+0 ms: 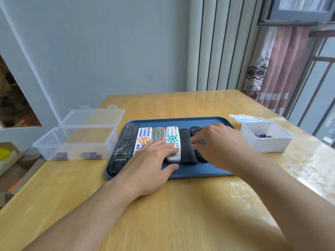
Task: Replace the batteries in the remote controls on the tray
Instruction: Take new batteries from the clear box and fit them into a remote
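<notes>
Two bare forearms, sleeveless to the frame's edge; left hand and right hand without rings or watch.

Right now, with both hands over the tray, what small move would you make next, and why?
Probably close the right hand on the dark remote beneath its fingertips and lift it off the blue tray. All remotes lie face up, so none has been opened yet.

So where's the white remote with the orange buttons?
In the head view, the white remote with orange buttons lies on the blue tray, second from the left, between the big black remote and the grey remote.
</notes>
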The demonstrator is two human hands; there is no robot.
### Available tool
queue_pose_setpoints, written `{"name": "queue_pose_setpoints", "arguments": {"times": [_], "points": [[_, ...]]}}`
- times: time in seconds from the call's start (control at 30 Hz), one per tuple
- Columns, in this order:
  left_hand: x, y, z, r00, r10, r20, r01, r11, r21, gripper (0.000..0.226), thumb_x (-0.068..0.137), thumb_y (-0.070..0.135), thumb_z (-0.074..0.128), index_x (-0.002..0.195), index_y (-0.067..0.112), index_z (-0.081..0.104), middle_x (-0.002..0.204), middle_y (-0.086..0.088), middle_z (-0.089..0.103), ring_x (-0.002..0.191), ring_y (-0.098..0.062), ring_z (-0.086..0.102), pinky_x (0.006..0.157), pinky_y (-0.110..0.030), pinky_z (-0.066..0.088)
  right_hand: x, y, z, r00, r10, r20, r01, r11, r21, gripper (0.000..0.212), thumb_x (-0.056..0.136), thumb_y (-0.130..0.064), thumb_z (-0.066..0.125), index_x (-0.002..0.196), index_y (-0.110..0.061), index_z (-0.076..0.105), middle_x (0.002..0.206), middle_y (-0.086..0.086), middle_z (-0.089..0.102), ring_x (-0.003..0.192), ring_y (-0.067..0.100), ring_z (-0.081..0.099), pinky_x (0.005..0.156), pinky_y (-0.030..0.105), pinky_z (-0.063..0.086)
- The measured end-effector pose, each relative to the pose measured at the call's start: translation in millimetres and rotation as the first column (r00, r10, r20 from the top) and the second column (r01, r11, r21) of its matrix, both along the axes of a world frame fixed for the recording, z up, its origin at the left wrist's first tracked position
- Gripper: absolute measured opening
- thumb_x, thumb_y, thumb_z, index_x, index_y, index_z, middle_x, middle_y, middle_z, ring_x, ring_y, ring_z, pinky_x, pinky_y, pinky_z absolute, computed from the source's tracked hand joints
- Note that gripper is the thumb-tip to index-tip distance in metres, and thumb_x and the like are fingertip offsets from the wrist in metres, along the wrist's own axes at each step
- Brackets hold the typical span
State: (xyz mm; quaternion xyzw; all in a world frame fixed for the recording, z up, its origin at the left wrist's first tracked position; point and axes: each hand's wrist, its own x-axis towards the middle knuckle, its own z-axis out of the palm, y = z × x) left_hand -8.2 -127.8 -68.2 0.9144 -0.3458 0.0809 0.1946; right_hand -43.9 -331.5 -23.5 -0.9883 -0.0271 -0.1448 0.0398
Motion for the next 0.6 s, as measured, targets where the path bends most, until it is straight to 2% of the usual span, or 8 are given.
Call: {"name": "queue_pose_setpoints", "arguments": {"times": [0.1, 0.17, 0.23, 0.37, 0.47, 0.6], "points": [[-0.6, 0.3, -0.1, 1.0, -0.008, 0.003, 0.008, 1.0, -0.003, 0.05, 0.099, 0.046, 0.056, 0.146, 0.036, 0.047, 0.156, 0.022, 0.038, 0.148, 0.005, 0.015, 0.119, -0.013, 0.002, -0.1, -7.3, -5.6, 0.992, -0.012, -0.129, -0.002, 0.994, -0.111, 0.02, 0.1, -0.039, 0.047, 0.091, -0.025, 0.057, 0.111, -0.004, 0.064, 0.114, 0.023, 0.05, 0.074, 0.034, 0.035], [-0.5, 0.3, -0.5, 1.0, -0.013, 0.008, 0.013, 1.0, -0.014, 0.049, 0.098, 0.045, 0.057, 0.145, 0.036, 0.048, 0.154, 0.022, 0.041, 0.148, 0.004, 0.018, 0.117, -0.012, 0.004, -1.8, -6.1, -9.4, 0.978, 0.001, -0.208, -0.039, 0.983, -0.177, 0.024, 0.102, -0.042, 0.043, 0.097, -0.023, 0.056, 0.114, -0.004, 0.063, 0.114, 0.023, 0.047, 0.08, 0.034, 0.031], [-0.6, -0.2, -0.6, 1.0, -0.025, 0.01, 0.026, 0.999, -0.031, 0.046, 0.098, 0.045, 0.058, 0.143, 0.037, 0.051, 0.152, 0.023, 0.043, 0.147, 0.004, 0.019, 0.117, -0.012, 0.007, -4.7, -3.4, -8.3, 0.973, -0.006, -0.23, -0.047, 0.974, -0.222, 0.028, 0.102, -0.044, 0.042, 0.097, -0.022, 0.058, 0.102, -0.004, 0.062, 0.109, 0.022, 0.047, 0.081, 0.034, 0.031], [-2.5, -2.6, -0.2, 0.998, -0.067, -0.014, 0.067, 0.997, -0.043, 0.045, 0.099, 0.051, 0.052, 0.143, 0.041, 0.05, 0.152, 0.024, 0.042, 0.146, 0.007, 0.016, 0.121, -0.016, 0.006, -12.5, 3.7, 4.8, 0.985, -0.026, -0.169, -0.016, 0.969, -0.245, 0.033, 0.101, -0.045, 0.044, 0.083, -0.022, 0.058, 0.074, -0.004, 0.047, 0.081, 0.02, 0.041, 0.069, 0.031, 0.028], [-2.0, -3.9, -1.4, 0.995, -0.099, -0.016, 0.099, 0.995, 0.006, 0.045, 0.1, 0.053, 0.047, 0.143, 0.041, 0.051, 0.156, 0.023, 0.038, 0.149, 0.006, 0.011, 0.124, -0.023, 0.002, -18.3, 10.6, 11.0, 0.982, -0.118, -0.151, 0.107, 0.991, -0.081, 0.045, 0.092, -0.06, 0.055, 0.067, -0.024, 0.045, 0.07, -0.005, 0.044, 0.061, 0.011, 0.039, 0.053, 0.03, 0.028], [-0.2, -4.8, -3.2, 0.993, -0.114, -0.023, 0.115, 0.993, 0.035, 0.043, 0.101, 0.053, 0.045, 0.142, 0.042, 0.053, 0.158, 0.023, 0.035, 0.15, 0.005, 0.006, 0.126, -0.028, 0.001, -22.0, 13.9, 8.0, 0.956, -0.199, -0.214, 0.163, 0.971, -0.174, 0.054, 0.084, -0.073, 0.054, 0.069, -0.025, 0.038, 0.073, -0.006, 0.044, 0.058, 0.01, 0.039, 0.051, 0.029, 0.026]]}}
